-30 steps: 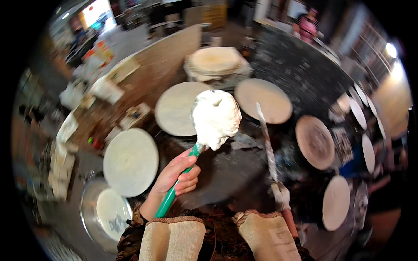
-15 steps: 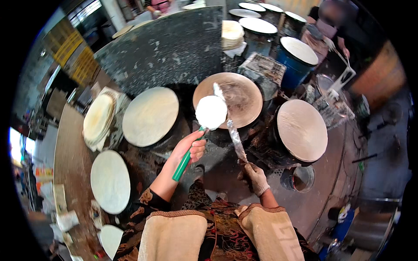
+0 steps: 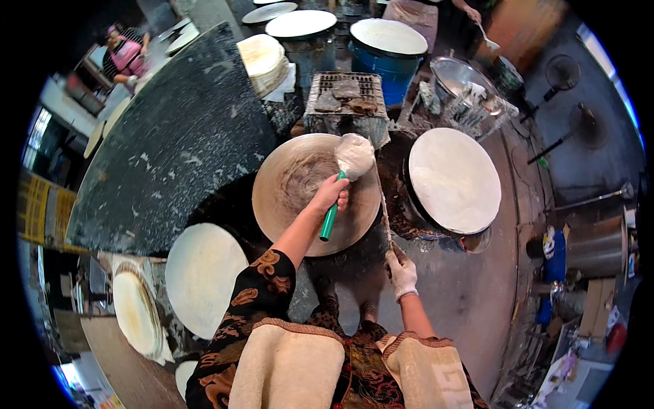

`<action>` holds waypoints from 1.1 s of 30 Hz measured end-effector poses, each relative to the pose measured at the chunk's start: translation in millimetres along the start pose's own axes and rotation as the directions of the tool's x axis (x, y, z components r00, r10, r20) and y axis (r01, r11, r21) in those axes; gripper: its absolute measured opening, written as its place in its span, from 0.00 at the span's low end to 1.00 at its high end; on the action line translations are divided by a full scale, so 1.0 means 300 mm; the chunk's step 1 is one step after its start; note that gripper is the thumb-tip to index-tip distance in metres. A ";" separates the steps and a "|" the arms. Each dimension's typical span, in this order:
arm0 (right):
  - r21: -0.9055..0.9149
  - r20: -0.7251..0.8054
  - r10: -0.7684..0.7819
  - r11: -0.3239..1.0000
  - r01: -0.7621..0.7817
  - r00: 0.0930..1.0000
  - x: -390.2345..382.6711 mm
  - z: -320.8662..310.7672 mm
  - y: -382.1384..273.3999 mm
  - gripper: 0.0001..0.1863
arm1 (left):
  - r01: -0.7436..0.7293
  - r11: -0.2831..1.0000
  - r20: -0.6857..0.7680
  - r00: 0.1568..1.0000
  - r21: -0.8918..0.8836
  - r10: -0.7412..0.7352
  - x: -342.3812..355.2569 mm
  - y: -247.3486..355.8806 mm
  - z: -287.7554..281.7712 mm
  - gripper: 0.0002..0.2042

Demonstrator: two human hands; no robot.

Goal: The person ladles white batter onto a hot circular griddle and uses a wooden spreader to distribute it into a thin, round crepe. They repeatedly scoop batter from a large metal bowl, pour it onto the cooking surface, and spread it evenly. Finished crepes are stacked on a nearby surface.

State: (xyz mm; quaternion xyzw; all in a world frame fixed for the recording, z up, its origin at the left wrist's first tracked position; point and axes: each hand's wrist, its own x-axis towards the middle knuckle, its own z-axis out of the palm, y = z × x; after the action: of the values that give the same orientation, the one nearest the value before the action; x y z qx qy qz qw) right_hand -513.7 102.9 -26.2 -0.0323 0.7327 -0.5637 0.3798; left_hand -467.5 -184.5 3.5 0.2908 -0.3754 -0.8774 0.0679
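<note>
My left hand (image 3: pixel 332 193) is bare and wrapped round the green handle (image 3: pixel 328 223) of a tool. Its head is covered by a rounded lump of white dough (image 3: pixel 355 156), held over the right side of a round griddle (image 3: pixel 279 187). The griddle's surface is brownish, with darker scrape marks in the middle. In a pale work glove, my right hand (image 3: pixel 401 274) grips a long, thin spatula (image 3: pixel 385 208). The blade shows nearly edge-on and runs up beside the griddle's right rim toward the dough. Whether it touches the dough I cannot tell.
Round griddles with pale flatbread stand right (image 3: pixel 454 180) and lower left (image 3: pixel 204 279). Stacks of flatbread lie at far left (image 3: pixel 134 310) and behind (image 3: pixel 262 58). A large dark panel (image 3: pixel 177 150) fills the left. A blue drum (image 3: pixel 386 68) and a metal bowl (image 3: pixel 460 75) stand behind. Other people work farther off.
The view has turned to the right. My left hand has reached forward with the dough, farther over the griddle. The spatula in my right hand has turned from broadside to nearly edge-on.
</note>
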 end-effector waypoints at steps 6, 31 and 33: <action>-0.179 -0.113 -0.086 0.982 0.065 0.990 -0.078 0.023 0.049 0.24 | -0.256 0.859 -0.092 0.941 0.443 0.327 0.062 0.065 -0.113 0.20; -0.151 0.080 0.036 0.988 -0.024 0.996 -0.049 0.418 -0.116 0.28 | -0.168 -0.292 0.314 0.754 0.941 0.578 -0.054 0.238 -0.407 0.31; -0.204 0.165 0.090 0.978 -0.055 0.982 -0.027 0.494 -0.148 0.28 | -0.082 -0.315 0.258 0.777 0.946 0.575 -0.085 0.242 -0.409 0.30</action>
State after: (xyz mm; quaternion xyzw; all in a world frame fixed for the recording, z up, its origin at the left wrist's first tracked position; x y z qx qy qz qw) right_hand -437.0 -28.1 4.6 -0.0919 0.7501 -0.4688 0.4573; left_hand -384.8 -303.3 -1.5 0.2482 -0.9486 -0.1421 0.1354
